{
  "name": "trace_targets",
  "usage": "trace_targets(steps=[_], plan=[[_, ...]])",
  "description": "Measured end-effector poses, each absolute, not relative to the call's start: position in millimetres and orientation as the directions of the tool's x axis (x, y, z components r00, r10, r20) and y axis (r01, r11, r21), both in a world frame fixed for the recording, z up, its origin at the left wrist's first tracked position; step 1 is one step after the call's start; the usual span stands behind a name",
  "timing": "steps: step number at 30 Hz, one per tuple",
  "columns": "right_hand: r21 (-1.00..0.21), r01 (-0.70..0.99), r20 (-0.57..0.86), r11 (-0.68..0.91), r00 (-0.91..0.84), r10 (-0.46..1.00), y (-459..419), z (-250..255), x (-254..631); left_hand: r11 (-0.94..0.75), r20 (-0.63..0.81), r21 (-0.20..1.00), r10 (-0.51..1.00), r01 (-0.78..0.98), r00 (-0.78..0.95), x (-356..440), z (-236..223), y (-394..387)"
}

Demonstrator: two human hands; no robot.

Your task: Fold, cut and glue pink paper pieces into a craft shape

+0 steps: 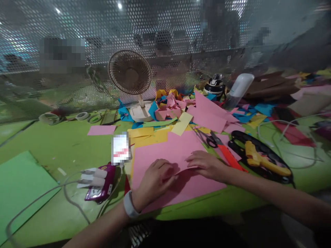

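Note:
A large pink paper sheet (pixel 152 151) lies before me on the green table. My left hand (pixel 156 181), with a pale band at its wrist, bends its fingers over pink paper, the thumb at a raised edge. From the other side my right hand (pixel 208 166) grips the same edge, fingers close together. Between the hands this edge stands a little above the sheet and casts a shadow. Whether it is a fold of the sheet or a separate piece, I cannot tell. Yellow paper (pixel 157 136) shows under the sheet's far side.
To the right are scissors (pixel 212 140), a red-handled cutter (pixel 230 156) and a yellow glue gun (pixel 266 162) on a black holder. A phone (pixel 120 148) and a purple cabled device (pixel 107 181) lie left. Behind stand a fan (pixel 130 73) and paper scraps (pixel 170 106).

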State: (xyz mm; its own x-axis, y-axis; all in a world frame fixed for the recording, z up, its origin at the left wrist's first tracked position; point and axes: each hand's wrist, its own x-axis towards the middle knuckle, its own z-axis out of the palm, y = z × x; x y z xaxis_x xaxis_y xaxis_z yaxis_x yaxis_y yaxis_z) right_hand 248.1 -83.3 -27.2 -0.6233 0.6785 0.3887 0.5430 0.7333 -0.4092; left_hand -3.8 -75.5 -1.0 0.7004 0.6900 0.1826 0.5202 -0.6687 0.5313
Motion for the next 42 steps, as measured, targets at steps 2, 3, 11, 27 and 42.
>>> trace_targets(steps=[2, 3, 11, 27, 42], plan=[[-0.451, 0.551, 0.378, 0.702, -0.594, 0.709, -83, -23, 243, -0.655, 0.202, 0.52, 0.718, 0.549, 0.666, -4, -4, -74], [-0.46, 0.58, 0.387, 0.672, -0.55, 0.74, -83, -21, 241, -0.636, 0.199, 0.524, 0.739, 0.567, 0.644, -4, -5, -73], [-0.156, 0.645, 0.405, 0.748, -0.649, 0.644, -87, -24, 235, -0.371, 0.083, 0.686, 0.895, 0.626, 0.439, -7, -12, -61], [-0.228, 0.603, 0.19, 0.765, -0.743, 0.642, -91, -36, 231, -0.295, -0.001, 0.713, 0.906, 0.635, 0.422, -10, -9, -59], [-0.248, 0.702, 0.177, 0.668, -0.645, 0.744, -90, -38, 228, -0.726, 0.15, 0.07, 0.686, 0.684, 0.712, -26, -35, -57]])
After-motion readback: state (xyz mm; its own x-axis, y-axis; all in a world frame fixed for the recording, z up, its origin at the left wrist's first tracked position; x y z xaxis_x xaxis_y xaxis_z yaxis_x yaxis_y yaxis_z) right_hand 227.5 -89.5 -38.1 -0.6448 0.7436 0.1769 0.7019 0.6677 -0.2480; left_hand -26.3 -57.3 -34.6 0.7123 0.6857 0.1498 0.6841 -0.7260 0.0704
